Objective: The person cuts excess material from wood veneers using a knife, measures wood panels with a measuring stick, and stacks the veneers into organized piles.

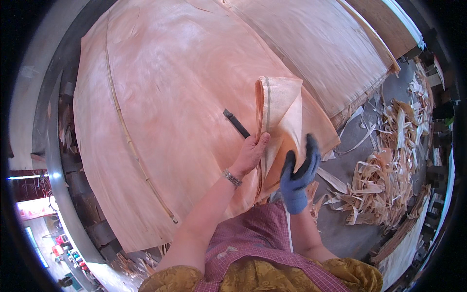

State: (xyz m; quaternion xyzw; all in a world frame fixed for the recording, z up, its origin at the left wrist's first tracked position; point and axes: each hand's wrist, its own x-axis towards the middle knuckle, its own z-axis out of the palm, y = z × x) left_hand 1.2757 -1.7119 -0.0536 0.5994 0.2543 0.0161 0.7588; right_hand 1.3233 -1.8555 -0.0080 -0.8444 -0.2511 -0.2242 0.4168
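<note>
A large sheet of pale pinkish wood veneer (175, 97) lies before me, its near right part folded up into a flap (282, 97) with a grey stripe along it. My left hand (252, 153), bare with a bracelet at the wrist, is closed at the edge of this folded veneer. Out of the same fist sticks a slim black tool (236, 123) that looks like a cutter knife; the rest of it is hidden. Just right of the flap is my right hand (300, 177) in a blue and black glove, its fingers spread, apparently gripping nothing.
A thin bamboo stick (127, 136) lies lengthwise on the left part of the sheet. Another stack of veneer (331, 53) stands at the far right. Torn veneer strips (379, 185) heap on the grey floor to the right.
</note>
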